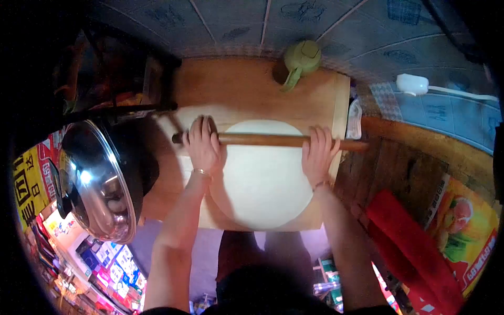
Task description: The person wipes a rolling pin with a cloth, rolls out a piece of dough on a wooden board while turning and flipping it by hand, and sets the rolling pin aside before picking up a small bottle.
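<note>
A large round sheet of pale dough (260,184) lies flat on a wooden board (231,84). Across its far part runs a long brown rolling pin (262,139), its ends reaching past the dough on both sides. My left hand (203,144) rests over the pin near its left end, fingers bent over it. Toward the pin's right end, my right hand (319,149) lies on top with its fingers pointing forward. Both palms are turned down, and the undersides of the fingers are hidden.
A pot with a shiny lid (100,184) stands at the left. Near the wall is a green jug (303,58). A white plug with a cable (412,84) is at the upper right. Red cloth (409,247) and a colourful box (462,226) lie at the right.
</note>
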Demonstrator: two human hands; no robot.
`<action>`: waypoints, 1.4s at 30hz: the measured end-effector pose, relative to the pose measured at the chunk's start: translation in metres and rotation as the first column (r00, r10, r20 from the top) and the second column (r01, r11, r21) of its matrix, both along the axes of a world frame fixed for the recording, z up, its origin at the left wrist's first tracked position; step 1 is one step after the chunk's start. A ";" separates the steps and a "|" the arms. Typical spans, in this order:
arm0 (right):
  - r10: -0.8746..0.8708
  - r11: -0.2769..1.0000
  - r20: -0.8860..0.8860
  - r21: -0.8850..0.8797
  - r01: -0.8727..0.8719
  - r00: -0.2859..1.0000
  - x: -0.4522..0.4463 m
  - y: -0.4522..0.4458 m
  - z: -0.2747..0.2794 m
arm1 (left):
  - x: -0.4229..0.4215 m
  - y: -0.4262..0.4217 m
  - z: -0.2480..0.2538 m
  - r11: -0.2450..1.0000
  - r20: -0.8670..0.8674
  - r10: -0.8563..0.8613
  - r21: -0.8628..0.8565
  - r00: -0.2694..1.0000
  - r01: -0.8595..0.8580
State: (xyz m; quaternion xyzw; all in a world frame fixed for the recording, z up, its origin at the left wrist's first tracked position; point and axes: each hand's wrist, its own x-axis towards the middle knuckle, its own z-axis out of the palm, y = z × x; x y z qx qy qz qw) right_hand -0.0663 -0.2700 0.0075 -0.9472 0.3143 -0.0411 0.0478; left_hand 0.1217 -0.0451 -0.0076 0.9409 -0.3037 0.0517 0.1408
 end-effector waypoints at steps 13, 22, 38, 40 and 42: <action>0.058 0.998 0.204 0.012 -0.062 0.977 0.073 -0.077 -0.007 | 0.081 -0.049 -0.039 0.998 0.217 -0.007 -0.064 0.976 0.021; -0.803 0.282 0.057 0.913 0.294 0.594 -0.146 0.030 -0.038 | -0.031 0.022 -0.023 0.759 -0.642 0.148 -0.414 0.753 -0.503; -0.520 -0.083 -0.061 0.996 0.021 0.852 -0.116 0.129 0.050 | -0.030 0.032 0.058 0.974 -0.979 0.154 0.128 0.132 -0.187; -0.462 -0.130 0.035 0.986 -0.106 0.886 -0.093 0.083 0.093 | -0.028 0.031 0.074 0.975 -0.991 0.074 0.048 0.110 -0.217; -0.381 -0.134 0.121 0.974 -0.184 0.917 -0.090 0.044 0.135 | -0.037 0.031 0.124 0.867 -0.990 -0.128 -0.141 0.060 -0.478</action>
